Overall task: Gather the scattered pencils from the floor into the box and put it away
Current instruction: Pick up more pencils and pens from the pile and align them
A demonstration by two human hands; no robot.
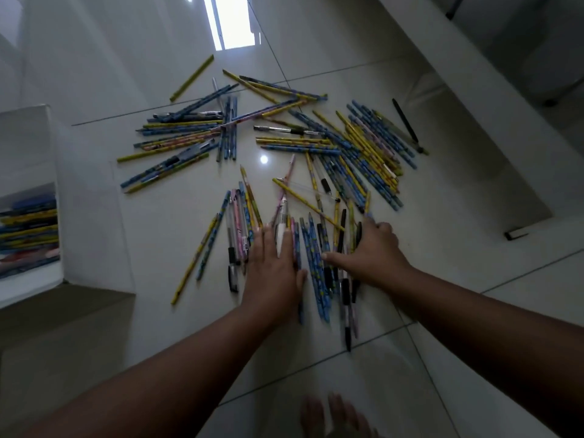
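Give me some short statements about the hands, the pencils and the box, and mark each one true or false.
1. Both hands rest on the nearest cluster of pencils. True: the left hand and right hand lie flat on it.
2. The box is empty. False: it already holds pencils.
3. The box stands to the left of the pencils. True.
4. All pencils lie in one neat row. False: they are scattered over the floor in several crossed groups.
5. The right hand holds a pencil lifted in the air. False: it presses on pencils lying on the floor.
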